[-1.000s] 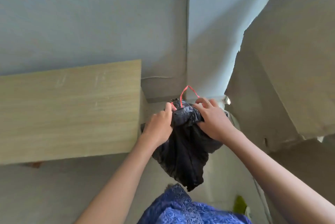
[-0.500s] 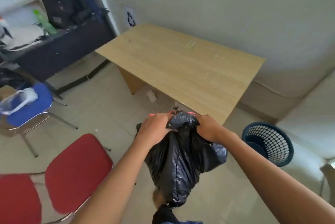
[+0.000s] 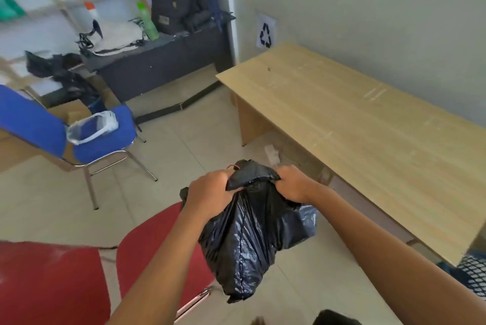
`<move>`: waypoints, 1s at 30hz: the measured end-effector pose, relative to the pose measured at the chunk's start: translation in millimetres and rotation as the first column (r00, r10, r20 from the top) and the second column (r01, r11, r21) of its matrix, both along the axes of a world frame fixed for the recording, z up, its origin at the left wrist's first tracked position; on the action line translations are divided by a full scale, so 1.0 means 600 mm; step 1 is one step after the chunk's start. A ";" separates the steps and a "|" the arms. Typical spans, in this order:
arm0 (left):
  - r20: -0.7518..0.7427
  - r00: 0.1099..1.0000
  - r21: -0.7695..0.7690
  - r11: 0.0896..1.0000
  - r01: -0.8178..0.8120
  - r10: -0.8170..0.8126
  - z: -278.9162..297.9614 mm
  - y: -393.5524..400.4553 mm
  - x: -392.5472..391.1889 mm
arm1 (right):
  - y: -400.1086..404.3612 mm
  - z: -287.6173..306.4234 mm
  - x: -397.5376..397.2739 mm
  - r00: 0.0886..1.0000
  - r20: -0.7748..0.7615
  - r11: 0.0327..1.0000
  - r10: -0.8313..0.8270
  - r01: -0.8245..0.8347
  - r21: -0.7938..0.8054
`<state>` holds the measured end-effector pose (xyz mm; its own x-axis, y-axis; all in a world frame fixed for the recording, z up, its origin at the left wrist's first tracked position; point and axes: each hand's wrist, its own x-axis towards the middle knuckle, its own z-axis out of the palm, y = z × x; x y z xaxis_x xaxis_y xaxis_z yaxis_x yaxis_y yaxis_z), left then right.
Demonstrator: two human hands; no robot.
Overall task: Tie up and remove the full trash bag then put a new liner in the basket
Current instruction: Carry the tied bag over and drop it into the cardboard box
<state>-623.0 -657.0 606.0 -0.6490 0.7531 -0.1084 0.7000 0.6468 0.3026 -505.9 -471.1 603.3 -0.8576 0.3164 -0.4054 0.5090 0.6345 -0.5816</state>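
Observation:
A full black trash bag (image 3: 247, 240) hangs in the air in front of me, above the floor. My left hand (image 3: 210, 190) grips the gathered top of the bag on its left side. My right hand (image 3: 294, 185) grips the top on the right side. A bit of red drawstring (image 3: 232, 166) shows between the two hands. The dark blue mesh basket (image 3: 473, 272) sits on the floor at the right edge, partly cut off by the frame and my right arm.
A long light wooden table (image 3: 368, 125) stands along the wall on the right. Two red chairs (image 3: 52, 282) are at the lower left and a blue chair (image 3: 105, 140) further left. A dark desk (image 3: 163, 62) with bags and bottles stands at the back.
The view has swung left from the wall corner into the room. The bag, held by both hands, now hangs over the red chair's edge, and the basket has slid to the right edge.

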 end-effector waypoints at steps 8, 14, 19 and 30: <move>-0.107 0.985 0.047 0.990 -0.132 0.136 -0.021 0.073 -0.233 | 0.073 -0.029 -0.266 0.998 -0.060 1.000 0.025 -0.024 0.012; -0.141 0.975 0.002 0.985 -0.173 0.171 -0.046 0.175 -0.421 | 0.176 -0.046 -0.464 0.991 -0.117 0.997 0.070 -0.072 -0.013; -0.166 0.973 -0.043 0.985 -0.170 0.161 -0.042 0.271 -0.588 | 0.267 -0.076 -0.624 0.993 -0.098 0.991 0.061 -0.072 -0.109; -0.221 0.962 -0.027 0.985 -0.170 0.160 -0.069 0.411 -0.982 | 0.389 -0.112 -1.016 0.982 -0.190 0.990 0.009 -0.036 -0.140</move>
